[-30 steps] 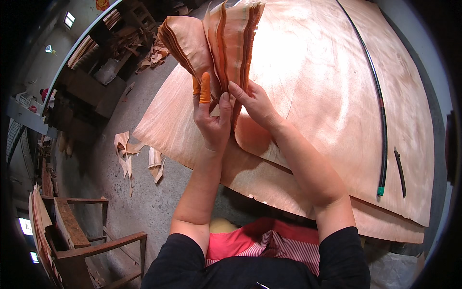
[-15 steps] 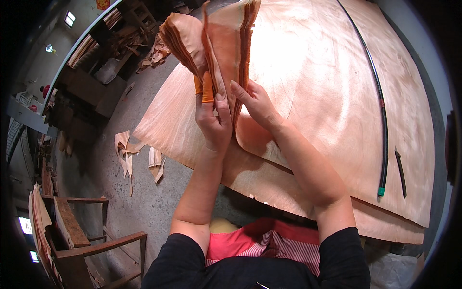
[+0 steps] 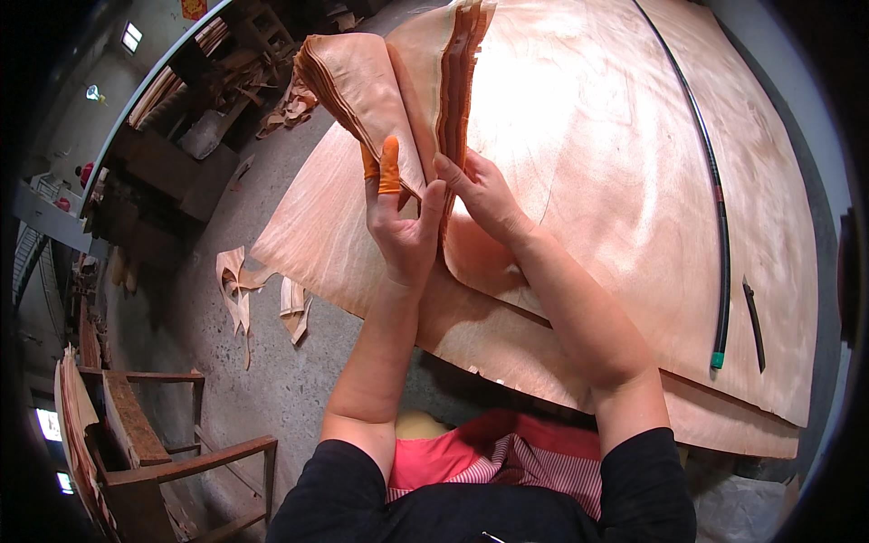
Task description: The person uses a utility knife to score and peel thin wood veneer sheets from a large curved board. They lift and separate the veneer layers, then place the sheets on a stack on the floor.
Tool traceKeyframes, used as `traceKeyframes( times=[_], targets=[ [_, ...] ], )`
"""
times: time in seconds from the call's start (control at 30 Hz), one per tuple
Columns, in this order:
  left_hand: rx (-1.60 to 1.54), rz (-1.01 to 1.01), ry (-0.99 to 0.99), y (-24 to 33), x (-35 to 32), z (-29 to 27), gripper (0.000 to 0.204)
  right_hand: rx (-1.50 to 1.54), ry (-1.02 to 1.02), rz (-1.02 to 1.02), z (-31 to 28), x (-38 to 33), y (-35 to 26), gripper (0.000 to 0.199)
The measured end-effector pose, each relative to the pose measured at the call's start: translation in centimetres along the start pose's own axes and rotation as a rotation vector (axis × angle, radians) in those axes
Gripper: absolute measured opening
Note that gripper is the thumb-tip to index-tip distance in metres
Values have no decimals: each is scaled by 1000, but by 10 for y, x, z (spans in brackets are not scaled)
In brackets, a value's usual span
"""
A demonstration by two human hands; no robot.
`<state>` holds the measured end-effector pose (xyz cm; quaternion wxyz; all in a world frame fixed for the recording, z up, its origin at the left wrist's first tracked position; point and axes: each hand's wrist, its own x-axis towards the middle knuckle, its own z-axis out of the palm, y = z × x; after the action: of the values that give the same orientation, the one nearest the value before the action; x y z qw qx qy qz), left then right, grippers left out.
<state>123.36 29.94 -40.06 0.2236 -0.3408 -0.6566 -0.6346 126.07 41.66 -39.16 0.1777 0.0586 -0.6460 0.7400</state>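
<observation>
A thick bundle of thin wood veneer sheets stands spread like a book above the far left part of the work surface. My left hand, with orange finger covers on its fingers, supports the left-hand leaves from below, its thumb near the fold. The right-hand leaves are gripped by my right hand, thumb on the inner face and fingers behind, partly hidden. Beneath the hands lie large pale veneer sheets, overlapping, with uneven near edges.
A long black rod with a green end lies across the sheets at right, beside a slim dark knife-like tool. Veneer scraps litter the concrete floor at left. A wooden frame with leaning veneer stands at lower left.
The loose leaves standing between the two halves have joined the sides, so the bundle now parts in one gap. My left index finger has lifted; the right hand has barely moved.
</observation>
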Motion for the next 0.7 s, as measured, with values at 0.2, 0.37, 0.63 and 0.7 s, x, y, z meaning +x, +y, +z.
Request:
traceKeyframes(
  times=[0.2, 0.37, 0.63, 0.7],
  targets=[
    [-216, -122, 40, 5, 0, 5, 55, 53, -25, 9, -1, -1, -3, 43],
    [-124, -54, -7, 0, 0, 4, 54, 81, -29, 12, 0, -1, -3, 44],
    [-46, -30, 2, -2, 1, 2, 52, 78, -30, -5, 0, -1, -3, 45],
    [-102, -58, 30, -1, 0, 3, 51, 76, -30, 7, 0, -1, -4, 45]
  ],
)
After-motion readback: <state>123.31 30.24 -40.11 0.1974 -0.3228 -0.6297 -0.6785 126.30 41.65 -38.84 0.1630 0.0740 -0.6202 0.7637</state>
